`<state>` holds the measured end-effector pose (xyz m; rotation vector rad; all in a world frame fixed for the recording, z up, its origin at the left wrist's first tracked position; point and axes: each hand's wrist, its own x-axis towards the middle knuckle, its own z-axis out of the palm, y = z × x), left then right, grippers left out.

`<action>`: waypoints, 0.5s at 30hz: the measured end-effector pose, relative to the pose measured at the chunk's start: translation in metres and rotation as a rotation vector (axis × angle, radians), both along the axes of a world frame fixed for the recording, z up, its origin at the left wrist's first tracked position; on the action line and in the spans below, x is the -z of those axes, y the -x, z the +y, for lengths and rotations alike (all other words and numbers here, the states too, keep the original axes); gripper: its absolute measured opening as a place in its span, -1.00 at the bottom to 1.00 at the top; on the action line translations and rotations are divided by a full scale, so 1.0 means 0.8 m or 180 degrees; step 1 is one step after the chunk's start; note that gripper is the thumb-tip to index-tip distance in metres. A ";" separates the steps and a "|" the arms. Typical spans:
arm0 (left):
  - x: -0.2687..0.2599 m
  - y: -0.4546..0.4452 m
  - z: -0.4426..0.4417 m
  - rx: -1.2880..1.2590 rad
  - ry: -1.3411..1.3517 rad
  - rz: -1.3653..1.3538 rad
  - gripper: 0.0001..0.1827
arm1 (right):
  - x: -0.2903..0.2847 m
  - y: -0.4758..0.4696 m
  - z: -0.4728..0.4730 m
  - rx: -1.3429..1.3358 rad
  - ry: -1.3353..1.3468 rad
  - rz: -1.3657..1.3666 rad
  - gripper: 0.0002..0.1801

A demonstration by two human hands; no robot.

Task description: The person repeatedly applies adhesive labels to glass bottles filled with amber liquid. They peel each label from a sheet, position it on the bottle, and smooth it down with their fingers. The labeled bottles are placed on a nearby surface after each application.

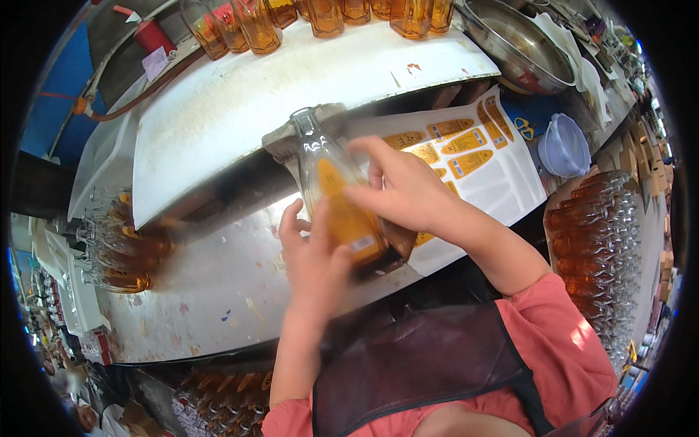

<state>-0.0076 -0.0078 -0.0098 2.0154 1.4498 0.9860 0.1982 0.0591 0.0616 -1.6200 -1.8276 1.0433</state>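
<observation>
A clear and amber glass bottle [314, 147] lies before me, its neck pointing away, propped on a grey cloth-like pad [281, 143]. An orange-gold label [338, 202] is on its upper face. My left hand [319, 257], blurred, is at the bottle's left side with fingers raised; whether it touches the glass is unclear. My right hand [401, 183] is over the bottle's right side, thumb on or just above the label. To the right of the bottle lies a white backing sheet [505, 185] bearing several gold labels [463, 141], partly under my right forearm.
Amber bottles [326, 19] stand on the raised white board [246, 109]. More bottles lie on the left of the table [185, 306] and in rows at the right [592, 246]. A steel basin [524, 46], yellow-handled scissors [524, 129] and a blue bucket [565, 146] are at upper right.
</observation>
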 end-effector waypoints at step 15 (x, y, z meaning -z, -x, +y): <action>0.001 -0.007 0.007 0.0006 -0.0140 0.0320 -0.25 | 0.007 0.020 0.026 0.0196 0.0133 -0.0111 -0.29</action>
